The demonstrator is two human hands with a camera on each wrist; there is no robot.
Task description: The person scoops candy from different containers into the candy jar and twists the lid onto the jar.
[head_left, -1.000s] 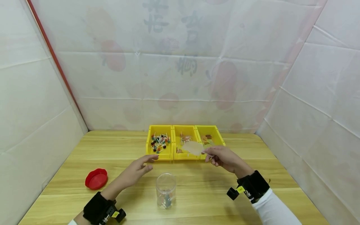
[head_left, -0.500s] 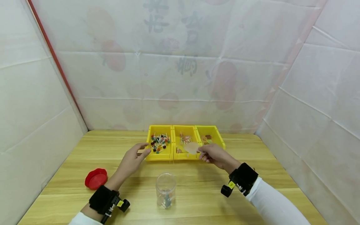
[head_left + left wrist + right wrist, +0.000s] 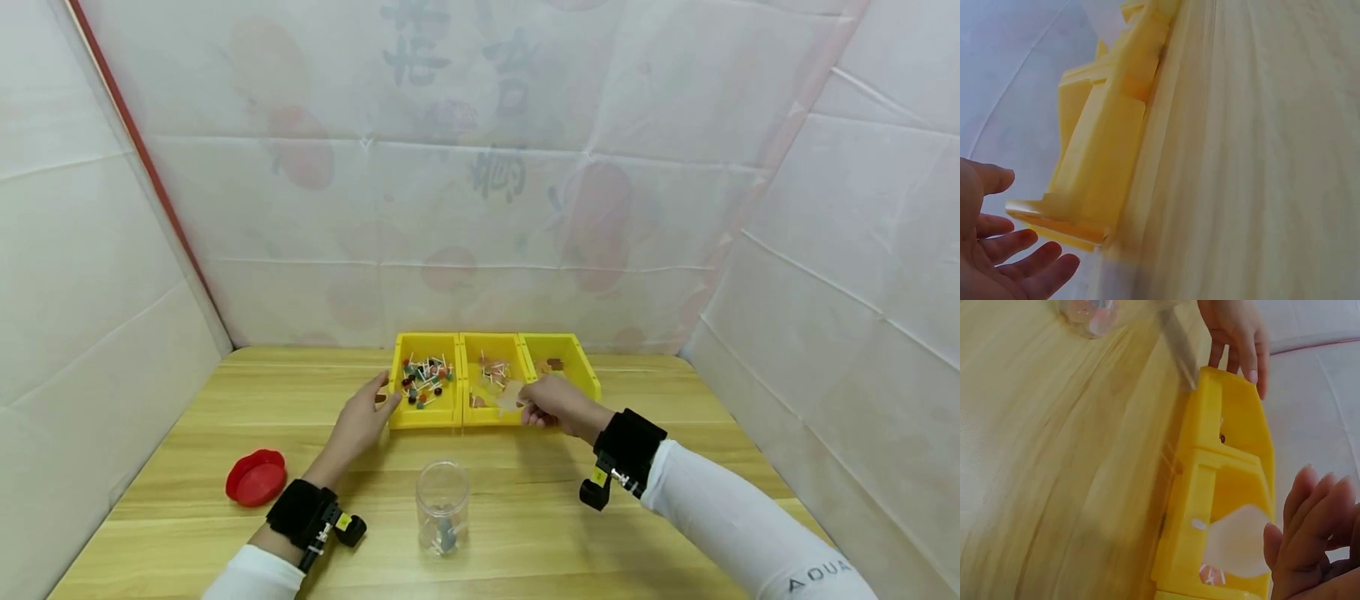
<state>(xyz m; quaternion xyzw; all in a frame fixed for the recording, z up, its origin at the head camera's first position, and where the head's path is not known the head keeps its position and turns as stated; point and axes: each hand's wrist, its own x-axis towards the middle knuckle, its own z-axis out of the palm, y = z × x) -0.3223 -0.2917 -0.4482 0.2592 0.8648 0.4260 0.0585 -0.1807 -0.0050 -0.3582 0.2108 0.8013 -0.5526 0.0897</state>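
My left hand [image 3: 362, 419] is at the outer left wall of the left yellow bin [image 3: 397, 419]; its fingers are spread beside that wall in the left wrist view. My right hand [image 3: 558, 403] pinches a thin, translucent whitish rounded piece [image 3: 510, 395] and holds it over the front of the middle yellow bin [image 3: 491, 344]. In the right wrist view the whitish piece [image 3: 1238, 540] covers part of that bin's opening. Small ball-topped white sticks [image 3: 426, 382] in several colours lie in the left bin. More white sticks [image 3: 495, 371] and brown bits [image 3: 477, 401] are in the middle one.
A clear round jar [image 3: 442, 510] stands in front of the bins with a few small things at its bottom. The red scalloped lid [image 3: 257, 478] lies at the left. The right yellow bin [image 3: 573, 358] holds flat brown pieces. White cloth walls [image 3: 480, 217] enclose the wooden table [image 3: 337, 575].
My left hand has moved forward to the left bin's outer side. My right hand has shifted left and slightly forward, bringing the whitish piece lower over the middle bin.
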